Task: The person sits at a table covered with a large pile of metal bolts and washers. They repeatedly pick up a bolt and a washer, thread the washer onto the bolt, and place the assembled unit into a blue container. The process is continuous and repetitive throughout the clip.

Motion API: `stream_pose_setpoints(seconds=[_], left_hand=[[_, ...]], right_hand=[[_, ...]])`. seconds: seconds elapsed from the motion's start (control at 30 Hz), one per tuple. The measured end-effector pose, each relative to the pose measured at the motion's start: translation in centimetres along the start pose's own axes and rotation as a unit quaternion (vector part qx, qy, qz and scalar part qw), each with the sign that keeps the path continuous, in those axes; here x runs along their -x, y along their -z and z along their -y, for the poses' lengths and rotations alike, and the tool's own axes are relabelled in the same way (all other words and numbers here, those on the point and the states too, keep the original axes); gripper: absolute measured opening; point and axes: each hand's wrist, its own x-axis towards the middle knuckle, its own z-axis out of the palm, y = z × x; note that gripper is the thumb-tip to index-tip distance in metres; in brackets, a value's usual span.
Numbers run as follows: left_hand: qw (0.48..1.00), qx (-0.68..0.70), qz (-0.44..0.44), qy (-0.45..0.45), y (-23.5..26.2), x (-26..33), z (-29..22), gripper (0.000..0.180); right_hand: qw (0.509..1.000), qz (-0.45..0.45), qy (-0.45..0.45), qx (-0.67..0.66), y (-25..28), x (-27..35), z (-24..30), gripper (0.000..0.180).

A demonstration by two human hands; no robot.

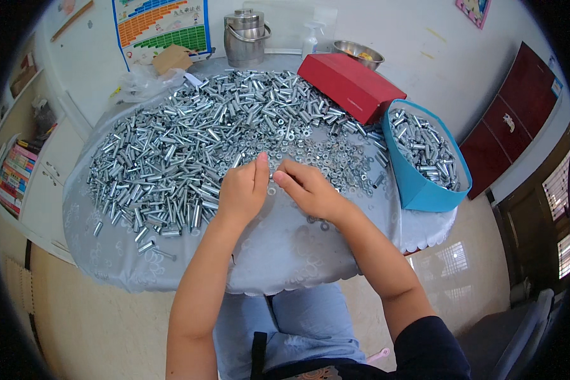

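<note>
Holding the left hand (242,193) and the right hand (311,192) nearly together over the surface (285,266), both with fingers curled in, the left with thumb pointing up and the right with thumb near the bent forefinger. Cannot tell about any small part within the fingers. Can see washers (347,163) scattered just beyond the hands and to their right, and a broad heap of metal tubes (164,158) to their left and farther beyond. To the right of the hands, can make out a blue bin (434,201) filled with more tubes; beyond the right hand, a red box (351,85) lying tilted; far beyond the left hand, a metal pot (244,50).
</note>
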Motion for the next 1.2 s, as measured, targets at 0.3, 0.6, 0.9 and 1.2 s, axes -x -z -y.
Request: stream_pose_setpoints(seconds=[0.3, 0.6, 0.9, 1.2], left_hand=[[0.994, -0.078, -0.031, -0.071, 0.1, 0.0, -0.3, 0.036], [1.0, -0.001, -0.021, -0.001, 0.1, 0.2, -0.5, 0.038], [0.993, -0.037, -0.075, 0.084, 0.7, -0.2, -0.4, 0.039], [0.994, -0.051, -0.055, 0.083, 0.5, 0.0, -0.7, 0.047]], right_hand=[[0.918, 0.066, -0.195, -0.338, -0.9, -0.1, 0.0, 0.038], [0.987, 0.016, -0.079, -0.137, -0.6, 0.0, 0.3, 0.036], [0.858, -0.175, -0.184, -0.446, 3.8, -0.8, -0.8, 0.034], [0.56, -0.304, 0.2, -0.744, 12.9, 2.2, -4.2, 0.042]])
